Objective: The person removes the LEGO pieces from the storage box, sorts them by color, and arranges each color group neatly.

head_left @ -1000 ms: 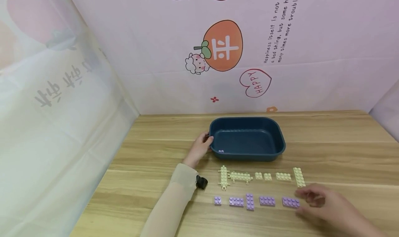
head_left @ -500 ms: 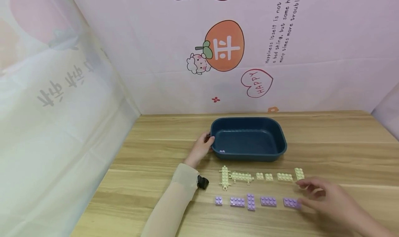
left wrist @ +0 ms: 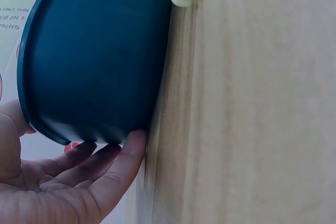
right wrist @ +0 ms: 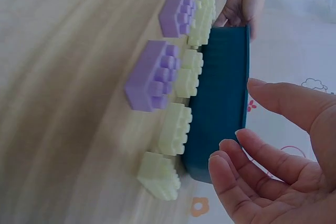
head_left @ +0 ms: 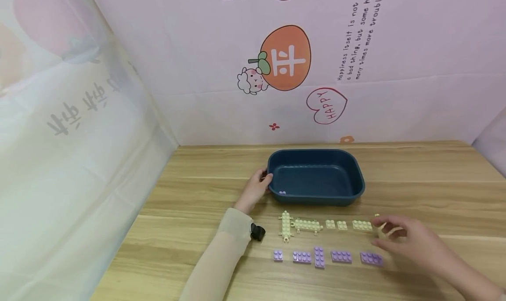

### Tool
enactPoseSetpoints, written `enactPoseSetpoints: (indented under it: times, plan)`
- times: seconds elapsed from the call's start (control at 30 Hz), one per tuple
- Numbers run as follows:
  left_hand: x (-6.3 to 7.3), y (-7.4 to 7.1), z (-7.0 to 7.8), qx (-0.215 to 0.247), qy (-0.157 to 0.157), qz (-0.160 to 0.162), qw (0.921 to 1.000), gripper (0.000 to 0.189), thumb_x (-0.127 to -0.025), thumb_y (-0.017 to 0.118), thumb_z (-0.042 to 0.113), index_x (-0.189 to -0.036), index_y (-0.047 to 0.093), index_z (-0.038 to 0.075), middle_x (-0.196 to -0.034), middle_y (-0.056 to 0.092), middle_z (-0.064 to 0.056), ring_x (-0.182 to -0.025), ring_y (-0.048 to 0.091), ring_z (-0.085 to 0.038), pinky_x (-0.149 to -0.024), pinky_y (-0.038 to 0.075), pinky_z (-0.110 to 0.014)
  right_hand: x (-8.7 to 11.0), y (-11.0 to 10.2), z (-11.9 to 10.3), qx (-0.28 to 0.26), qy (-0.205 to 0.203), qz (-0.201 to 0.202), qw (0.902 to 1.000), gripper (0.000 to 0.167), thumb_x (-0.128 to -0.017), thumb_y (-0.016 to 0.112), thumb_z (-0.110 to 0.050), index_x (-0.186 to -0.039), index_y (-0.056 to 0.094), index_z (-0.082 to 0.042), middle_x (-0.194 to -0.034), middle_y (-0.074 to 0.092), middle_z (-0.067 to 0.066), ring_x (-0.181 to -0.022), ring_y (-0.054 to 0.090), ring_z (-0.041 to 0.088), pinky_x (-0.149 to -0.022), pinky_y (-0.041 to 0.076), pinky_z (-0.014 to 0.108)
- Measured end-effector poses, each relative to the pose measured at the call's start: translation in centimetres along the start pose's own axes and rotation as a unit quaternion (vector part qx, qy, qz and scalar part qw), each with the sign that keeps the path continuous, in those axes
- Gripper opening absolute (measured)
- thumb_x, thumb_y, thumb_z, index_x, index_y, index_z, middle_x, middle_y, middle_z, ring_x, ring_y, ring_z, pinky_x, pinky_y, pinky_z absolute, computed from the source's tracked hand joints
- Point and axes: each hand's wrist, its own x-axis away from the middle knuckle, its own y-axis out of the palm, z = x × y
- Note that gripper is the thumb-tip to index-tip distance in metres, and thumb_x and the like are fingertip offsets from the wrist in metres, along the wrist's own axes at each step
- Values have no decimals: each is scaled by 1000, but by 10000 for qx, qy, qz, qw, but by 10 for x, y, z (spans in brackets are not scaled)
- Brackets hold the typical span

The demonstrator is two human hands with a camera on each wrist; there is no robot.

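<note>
My left hand [head_left: 254, 189] grips the left end of a dark blue plastic basin [head_left: 316, 200], thumb over the rim and fingers against the outer wall. In the right wrist view, my right hand [right wrist: 278, 150] has its thumb and fingers spread apart, with nothing between them. It hovers over the rightmost cream building brick [right wrist: 159, 176], which it mostly covers in the head view. Just below this hand in the head view lies a purple building brick [head_left: 371, 259], at the right end of its row. Purple studs [head_left: 282, 193] show inside the basin's front left corner.
Along the basin's front runs a row of cream pieces, including two long ones with side pegs [head_left: 286, 226] and a flat brick [head_left: 362, 225]. Nearer me are several purple bricks [head_left: 319, 257] on the wooden table [head_left: 178, 195]. A printed cloth [head_left: 217, 116] hangs behind.
My right hand has moved away from me and slightly left, from beside the rightmost purple brick to over the rightmost cream brick. The left hand keeps its hold on the basin.
</note>
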Motion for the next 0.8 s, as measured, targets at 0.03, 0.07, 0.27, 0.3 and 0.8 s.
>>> enactPoseSetpoints:
  times: [0.03, 0.07, 0.27, 0.3, 0.8]
  plan:
    - [0, 0, 0, -7, 9, -2, 10000, 46, -104, 45, 24, -146, 39, 6, -143, 47, -17, -122, 55, -28, -93, 53, -38, -2, 0, -1, 3, -40, 9, 10000, 35, -72, 84, -10, -103, 70, -4, -95, 69, 8, -78, 54, -7, -63, 53, 19]
    - [0, 0, 0, -9, 11, -8, 10000, 46, -104, 45, 24, -146, 39, 5, -143, 48, -17, -122, 55, -28, -93, 53, -38, -5, -1, -2, 5, -96, 28, 10000, 34, -72, 84, -9, -103, 70, -4, -95, 69, 9, -78, 55, -7, -63, 53, 19]
    - [0, -1, 0, 17, -23, -38, 10000, 46, -104, 44, 24, -146, 40, 6, -141, 49, -17, -121, 56, -28, -94, 53, -39, -17, -2, -7, -26, -319, 193, 9993, 35, -71, 84, -8, -103, 70, -3, -95, 70, 2, -79, 56, -7, -64, 53, 17]
    - [0, -1, 0, 24, -27, -35, 10000, 46, -104, 45, 24, -146, 40, 6, -141, 49, -17, -120, 56, -28, -94, 53, -38, -19, -2, -7, -62, -318, 174, 9993, 35, -72, 84, -8, -104, 70, -2, -96, 71, 2, -79, 56, -7, -64, 53, 18]
    - [-1, -3, 0, 181, 1, -165, 9997, 47, -104, 45, 23, -146, 39, 3, -141, 49, -20, -121, 55, -34, -95, 52, -42, -56, -9, -35, -392, -382, 2, 9985, 30, -85, 75, -11, -113, 68, -6, -104, 68, 8, -84, 58, -5, -75, 52, 13]
